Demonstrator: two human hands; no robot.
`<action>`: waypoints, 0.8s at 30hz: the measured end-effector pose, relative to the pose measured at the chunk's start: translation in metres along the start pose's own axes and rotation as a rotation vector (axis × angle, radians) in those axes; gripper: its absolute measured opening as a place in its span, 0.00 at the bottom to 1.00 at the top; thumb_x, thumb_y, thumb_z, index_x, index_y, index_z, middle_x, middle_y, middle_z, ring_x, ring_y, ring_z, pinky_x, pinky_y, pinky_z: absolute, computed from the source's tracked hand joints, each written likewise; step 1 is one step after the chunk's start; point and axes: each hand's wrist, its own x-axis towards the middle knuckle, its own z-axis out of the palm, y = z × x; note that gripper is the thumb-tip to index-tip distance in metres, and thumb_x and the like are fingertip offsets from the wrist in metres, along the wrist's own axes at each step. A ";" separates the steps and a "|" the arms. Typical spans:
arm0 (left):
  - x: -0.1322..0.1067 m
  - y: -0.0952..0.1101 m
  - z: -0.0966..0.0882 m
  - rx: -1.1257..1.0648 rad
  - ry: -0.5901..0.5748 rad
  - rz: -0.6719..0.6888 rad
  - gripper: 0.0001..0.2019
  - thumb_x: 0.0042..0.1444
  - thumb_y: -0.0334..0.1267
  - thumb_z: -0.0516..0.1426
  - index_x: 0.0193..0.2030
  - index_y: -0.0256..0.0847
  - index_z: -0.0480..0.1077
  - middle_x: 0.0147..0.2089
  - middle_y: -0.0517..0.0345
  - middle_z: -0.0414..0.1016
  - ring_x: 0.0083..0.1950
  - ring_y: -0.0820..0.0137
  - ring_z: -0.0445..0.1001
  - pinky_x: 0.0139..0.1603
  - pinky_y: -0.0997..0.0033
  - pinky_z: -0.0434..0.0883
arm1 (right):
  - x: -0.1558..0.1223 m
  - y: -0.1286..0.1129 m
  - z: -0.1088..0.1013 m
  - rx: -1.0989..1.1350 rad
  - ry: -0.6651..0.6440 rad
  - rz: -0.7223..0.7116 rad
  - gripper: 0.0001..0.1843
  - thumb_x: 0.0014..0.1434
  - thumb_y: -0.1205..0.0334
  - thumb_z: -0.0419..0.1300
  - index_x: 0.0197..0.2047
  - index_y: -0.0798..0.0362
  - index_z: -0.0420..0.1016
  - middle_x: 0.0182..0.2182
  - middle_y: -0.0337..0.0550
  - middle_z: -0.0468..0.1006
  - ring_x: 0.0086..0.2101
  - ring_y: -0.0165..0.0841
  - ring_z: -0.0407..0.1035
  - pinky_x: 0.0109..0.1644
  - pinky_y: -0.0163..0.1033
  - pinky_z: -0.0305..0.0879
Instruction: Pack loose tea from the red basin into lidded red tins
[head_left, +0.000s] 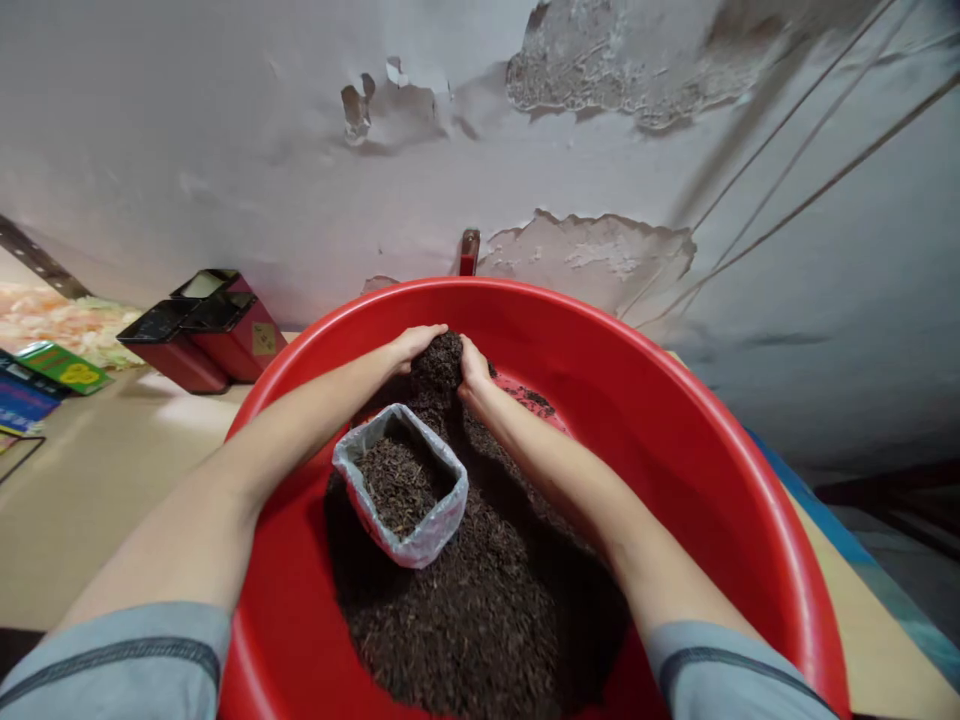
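Head view: left hand (415, 345) and right hand (474, 368) cupping dark leaves (437, 364), grip pressing from both sides, inside red tub (675, 470), beyond lined box (433, 540) sitting on leaf pile (465, 620). Leaves could be spilling if grip loosens; left forearm (322, 405) could be tipping box by brushing it.

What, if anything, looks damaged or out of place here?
The wall looks damaged: its pale coating has peeled away in ragged patches behind and above the red tub, exposing rough areas underneath.
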 end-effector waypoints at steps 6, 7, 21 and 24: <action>-0.060 0.047 -0.021 -0.134 -0.069 0.007 0.12 0.68 0.42 0.53 0.34 0.39 0.70 0.24 0.59 0.75 0.23 0.71 0.73 0.28 0.73 0.74 | -0.053 -0.083 -0.003 0.619 0.071 0.185 0.10 0.66 0.55 0.55 0.41 0.51 0.72 0.26 0.35 0.76 0.26 0.30 0.70 0.38 0.35 0.72; -0.073 0.051 -0.024 -0.126 -0.075 0.026 0.12 0.68 0.42 0.54 0.34 0.39 0.70 0.23 0.59 0.74 0.22 0.72 0.72 0.26 0.74 0.73 | -0.067 -0.094 -0.005 0.621 0.048 0.188 0.10 0.67 0.54 0.55 0.41 0.51 0.72 0.25 0.34 0.75 0.25 0.30 0.69 0.37 0.36 0.73; -0.202 0.018 -0.071 0.235 -0.093 0.221 0.16 0.55 0.34 0.64 0.51 0.39 0.77 0.49 0.49 0.81 0.37 0.72 0.77 0.34 0.75 0.71 | -0.235 -0.139 -0.032 0.267 -0.278 0.152 0.26 0.72 0.44 0.45 0.51 0.56 0.73 0.38 0.49 0.81 0.40 0.37 0.74 0.51 0.46 0.71; -0.218 0.018 -0.082 0.506 -0.120 0.307 0.22 0.56 0.41 0.63 0.58 0.43 0.76 0.57 0.50 0.79 0.49 0.65 0.79 0.42 0.69 0.75 | -0.243 -0.144 -0.054 0.134 -0.362 0.141 0.31 0.72 0.40 0.42 0.49 0.56 0.75 0.44 0.53 0.81 0.42 0.38 0.74 0.52 0.48 0.70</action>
